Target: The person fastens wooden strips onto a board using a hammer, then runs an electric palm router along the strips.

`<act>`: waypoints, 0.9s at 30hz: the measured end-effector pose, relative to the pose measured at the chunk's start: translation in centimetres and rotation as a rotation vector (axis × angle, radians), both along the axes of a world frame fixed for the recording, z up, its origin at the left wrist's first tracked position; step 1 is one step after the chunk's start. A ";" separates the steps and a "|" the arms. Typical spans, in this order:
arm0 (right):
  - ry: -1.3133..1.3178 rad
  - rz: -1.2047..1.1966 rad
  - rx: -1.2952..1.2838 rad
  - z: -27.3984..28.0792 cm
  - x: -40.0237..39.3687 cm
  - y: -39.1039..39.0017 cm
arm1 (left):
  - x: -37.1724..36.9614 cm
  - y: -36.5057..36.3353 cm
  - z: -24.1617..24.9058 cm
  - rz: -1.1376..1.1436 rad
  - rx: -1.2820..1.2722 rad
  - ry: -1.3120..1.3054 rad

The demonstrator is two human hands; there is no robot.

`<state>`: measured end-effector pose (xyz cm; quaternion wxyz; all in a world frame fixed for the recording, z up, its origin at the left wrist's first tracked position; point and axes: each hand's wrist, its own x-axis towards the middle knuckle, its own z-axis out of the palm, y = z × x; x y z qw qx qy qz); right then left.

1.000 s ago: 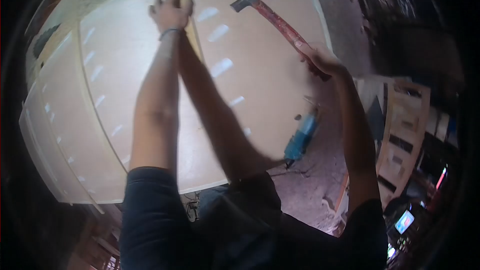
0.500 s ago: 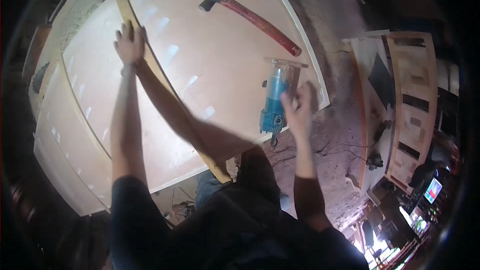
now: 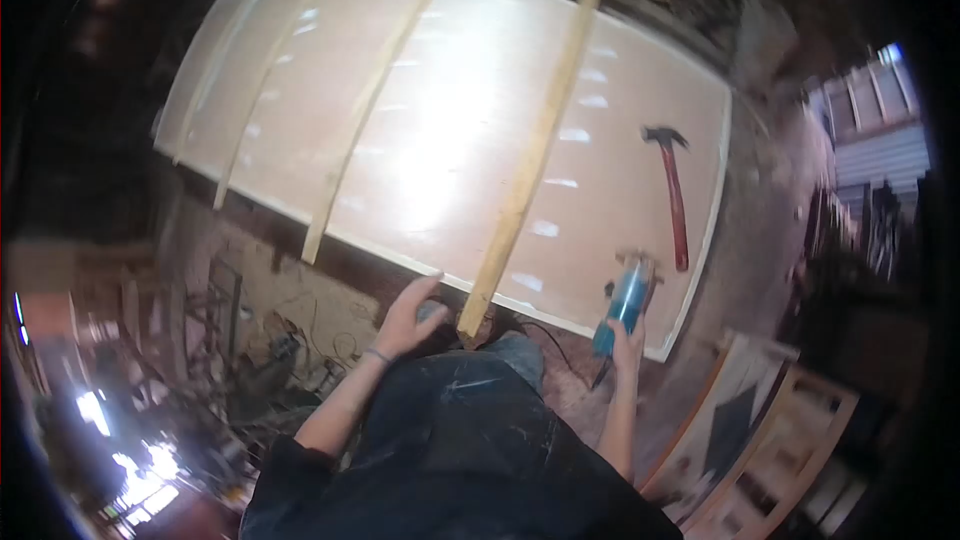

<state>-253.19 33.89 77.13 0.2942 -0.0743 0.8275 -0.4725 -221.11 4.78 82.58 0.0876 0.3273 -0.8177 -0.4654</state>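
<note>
My right hand (image 3: 628, 342) is wrapped around the rear end of a teal trim router (image 3: 627, 302), which lies near the panel's right end with its base plate pointing away from me. My left hand (image 3: 405, 320) hangs at the panel's near edge, thumb and fingers apart, holding nothing. Close to it, the near end of a wooden strip (image 3: 520, 185) sticks out past the edge. The large pale panel (image 3: 420, 120) carries rows of white smears. Beyond the router rests a claw hammer (image 3: 672, 190) with a red handle.
More wooden strips (image 3: 370, 130) cross the panel towards the left. A slatted wooden frame (image 3: 790, 440) stands at the lower right. A cord (image 3: 560, 345) trails below the near edge. Cluttered gear (image 3: 270, 350) fills the floor at the left.
My left hand has left the wooden strip and come back to the panel's near edge. My right hand has closed on the router. The view has swung left, showing more strips.
</note>
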 end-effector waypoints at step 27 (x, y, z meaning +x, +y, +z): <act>0.494 1.169 -0.293 18.5 48.9 -32.2 | 45.1 -5.9 4.7 0.449 -0.236 0.118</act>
